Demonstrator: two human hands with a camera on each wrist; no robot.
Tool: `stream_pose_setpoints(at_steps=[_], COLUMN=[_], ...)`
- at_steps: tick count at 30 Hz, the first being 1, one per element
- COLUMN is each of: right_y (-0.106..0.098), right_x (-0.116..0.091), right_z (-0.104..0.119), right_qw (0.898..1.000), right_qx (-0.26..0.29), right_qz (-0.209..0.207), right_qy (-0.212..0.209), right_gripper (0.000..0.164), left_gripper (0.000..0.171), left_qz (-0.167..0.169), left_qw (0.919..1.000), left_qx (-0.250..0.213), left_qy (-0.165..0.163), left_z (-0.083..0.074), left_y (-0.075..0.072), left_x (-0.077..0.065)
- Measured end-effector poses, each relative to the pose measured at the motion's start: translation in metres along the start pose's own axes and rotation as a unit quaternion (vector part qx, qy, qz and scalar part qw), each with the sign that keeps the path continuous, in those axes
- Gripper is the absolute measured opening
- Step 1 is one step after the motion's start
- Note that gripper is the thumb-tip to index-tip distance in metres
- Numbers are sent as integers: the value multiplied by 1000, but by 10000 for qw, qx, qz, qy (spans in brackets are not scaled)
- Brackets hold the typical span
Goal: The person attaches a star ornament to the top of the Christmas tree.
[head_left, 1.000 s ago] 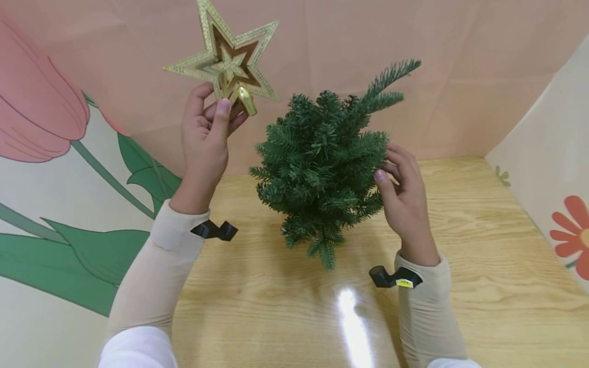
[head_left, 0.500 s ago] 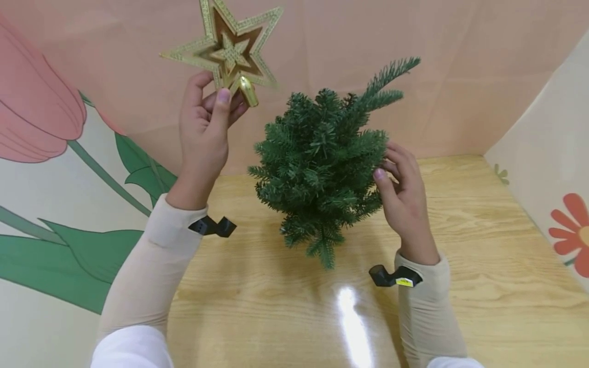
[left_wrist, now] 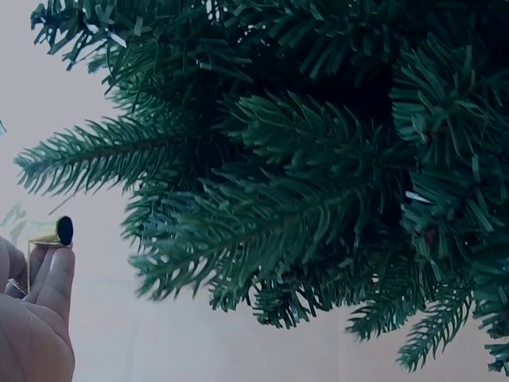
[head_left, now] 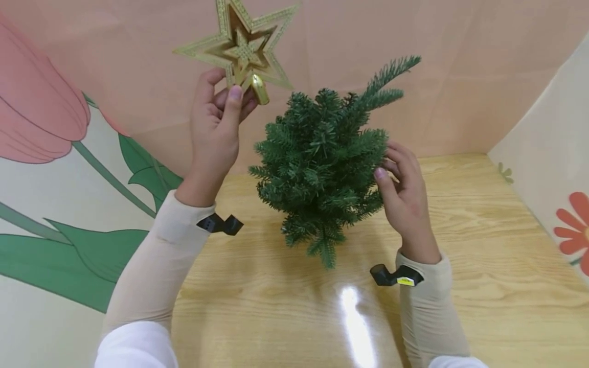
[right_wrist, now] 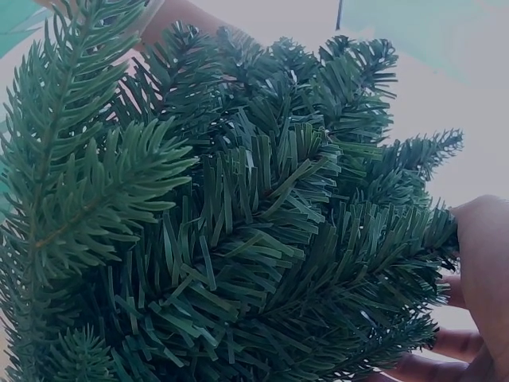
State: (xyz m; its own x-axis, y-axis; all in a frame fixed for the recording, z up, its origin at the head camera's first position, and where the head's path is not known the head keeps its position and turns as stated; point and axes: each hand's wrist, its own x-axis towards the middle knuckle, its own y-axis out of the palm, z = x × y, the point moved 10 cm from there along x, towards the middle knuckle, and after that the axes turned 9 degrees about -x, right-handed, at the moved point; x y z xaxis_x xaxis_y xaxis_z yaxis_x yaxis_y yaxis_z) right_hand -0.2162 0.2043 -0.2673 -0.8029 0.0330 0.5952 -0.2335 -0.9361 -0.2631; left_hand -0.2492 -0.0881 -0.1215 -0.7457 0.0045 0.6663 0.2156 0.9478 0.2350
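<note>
My left hand (head_left: 215, 135) pinches a glittery gold star tree topper (head_left: 245, 50) by its lower point, thumb in front and fingers behind. The star's shiny gold socket (head_left: 259, 90) hangs beside the thumb; the left wrist view shows its dark round opening. The star stays left of and higher than a small green artificial Christmas tree (head_left: 322, 163) in the head view. On the tree's right side my right hand (head_left: 409, 197) holds the outer branches, its thumb near a branch tip (right_wrist: 445, 231) and its fingers partly hidden by needles.
The tree stands over a light wooden table (head_left: 497, 266), its base hidden under the branches. A pink backdrop (head_left: 460, 76) rises behind it. Flower-printed panels flank both sides, with a large tulip (head_left: 41, 102) at left. Two longer sprigs (head_left: 391, 76) stick out at the tree's upper right.
My left hand with the star rose slightly, then shifted right, nearer the tree. My right hand and the tree have hardly moved.
</note>
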Motion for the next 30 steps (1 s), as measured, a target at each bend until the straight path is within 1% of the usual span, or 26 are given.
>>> stream_pose_setpoints(at_steps=[3,7,13,14,17,19,21,24,25,30], right_y=[-1,0,0,0,-1,-1,-1,-1,-1,-1], right_x=[0,0,0,-1,-1,-1,-1,0,0,-1], right_z=[0,1,3,3,2,1,1,1,1,1], right_qw=[10000,9999,9998,9999,9999,9999,9999,9998,9998,9998], right_qx=[-25,-107,-141,-135,-131,-125,-130,-176,-181,-171], right_qz=[-2,16,33,37,34,35,30,47,51,80], right_qy=[-7,-40,-98,-87,-42,-35,-39,-36,-20,46], right_gripper=[39,39,39,39,39,39,39,40,40,40], left_gripper=[18,17,18,18,19,20,21,21,21,21], left_qz=[-61,6,106,124,257,225,248,189,231,274], left_qw=[9999,9997,9993,9993,9994,9993,9992,9988,9989,9987], left_qx=[-1,128,-63,-78,28,-25,10,-38,3,-7], left_qy=[-149,-204,-350,-357,-214,-309,-302,-449,-411,-432], left_z=[3,5,6,6,3,5,5,7,6,7], left_y=[3,7,15,16,21,23,25,26,27,31], left_x=[1,3,8,8,9,10,11,12,12,13])
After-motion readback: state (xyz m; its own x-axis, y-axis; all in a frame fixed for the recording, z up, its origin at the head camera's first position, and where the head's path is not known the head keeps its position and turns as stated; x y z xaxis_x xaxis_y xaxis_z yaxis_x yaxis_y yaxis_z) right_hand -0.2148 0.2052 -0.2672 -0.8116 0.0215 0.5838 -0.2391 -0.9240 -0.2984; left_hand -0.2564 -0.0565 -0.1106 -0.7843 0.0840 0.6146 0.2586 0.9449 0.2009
